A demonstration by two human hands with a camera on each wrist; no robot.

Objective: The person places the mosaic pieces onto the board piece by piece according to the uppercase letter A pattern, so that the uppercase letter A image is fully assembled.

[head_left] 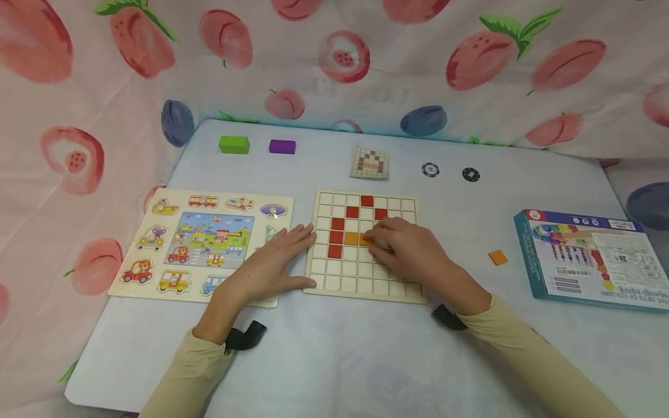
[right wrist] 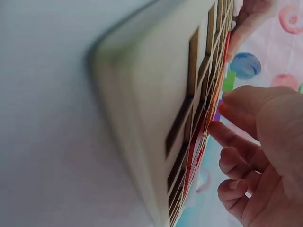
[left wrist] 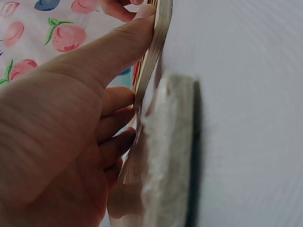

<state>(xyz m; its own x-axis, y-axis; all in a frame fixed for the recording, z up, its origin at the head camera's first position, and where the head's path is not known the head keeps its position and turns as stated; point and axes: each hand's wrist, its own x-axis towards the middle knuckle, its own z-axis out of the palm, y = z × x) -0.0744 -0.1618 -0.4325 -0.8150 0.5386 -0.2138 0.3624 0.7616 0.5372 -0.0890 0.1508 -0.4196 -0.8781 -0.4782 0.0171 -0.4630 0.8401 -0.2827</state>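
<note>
A wooden grid board [head_left: 326, 280] lies in the middle of the table, with several red square tiles [head_left: 337, 237] set in its cells. An orange tile [head_left: 351, 238] fills a cell beside them. My right hand [head_left: 413, 244] is over the board, thumb and fingertips pinching a second orange tile [head_left: 364, 238] at the neighbouring cell; in the right wrist view the fingers [right wrist: 232, 139] partly hide this spot. With fingers extended, my left hand [head_left: 266, 264] steadies the board's left edge. In the left wrist view its thumb [left wrist: 128, 45] touches the board's rim.
A vehicle puzzle board [head_left: 133, 284] lies left, partly under my left hand. One loose orange tile [head_left: 498, 257] and a boxed game [head_left: 590, 261] are at right. Behind are a green block [head_left: 234, 145], purple block [head_left: 282, 147], pattern card [head_left: 370, 163] and two round chips [head_left: 431, 169].
</note>
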